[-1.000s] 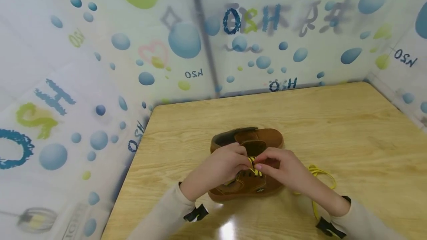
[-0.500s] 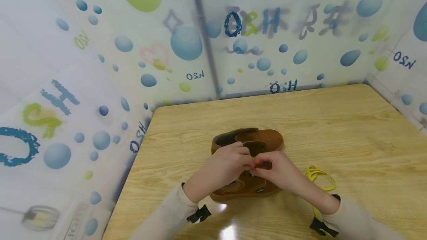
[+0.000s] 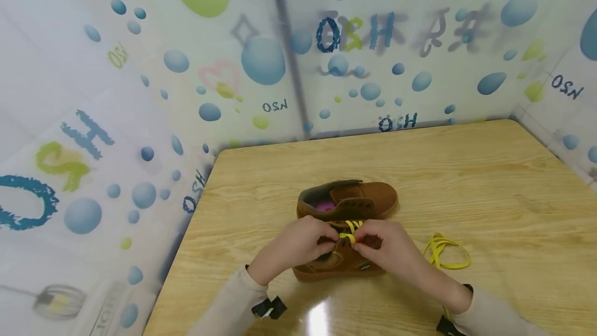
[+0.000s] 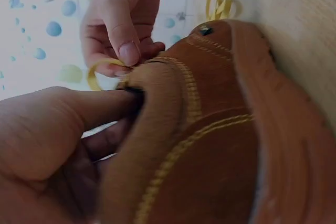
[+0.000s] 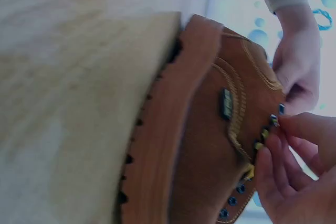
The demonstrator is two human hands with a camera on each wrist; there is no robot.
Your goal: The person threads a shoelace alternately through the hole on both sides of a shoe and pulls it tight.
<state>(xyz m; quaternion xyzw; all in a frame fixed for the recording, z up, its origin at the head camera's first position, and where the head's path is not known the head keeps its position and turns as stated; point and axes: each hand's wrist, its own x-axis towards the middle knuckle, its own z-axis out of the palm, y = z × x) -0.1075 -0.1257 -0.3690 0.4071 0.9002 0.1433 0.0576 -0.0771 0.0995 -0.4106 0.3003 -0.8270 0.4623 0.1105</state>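
A brown shoe (image 3: 342, 263) with yellow stitching stands on the table, partly covered by both hands. Its yellow shoelace (image 3: 352, 226) crosses the front eyelets. The left hand (image 3: 303, 245) reaches in at the shoe's opening and seems to pinch the lace by the upper eyelets; its thumb tip disappears behind the shoe's edge in the left wrist view. Opposite it, the right hand (image 3: 389, 248) pinches the lace between thumb and fingers at the eyelet row. A short yellow loop (image 4: 93, 77) bends out from the right fingers in the left wrist view.
A second brown shoe (image 3: 380, 198) lies behind the first, its eyelets bare and a pink patch inside. A loose yellow lace (image 3: 448, 253) is coiled to the right on the wooden table (image 3: 261, 170). A patterned wall (image 3: 373, 77) rises at the table's back and left.
The hands, which met over the eyelets, have moved apart. The left hand has shifted left and slightly down, uncovering the lace and more of the rear shoe.
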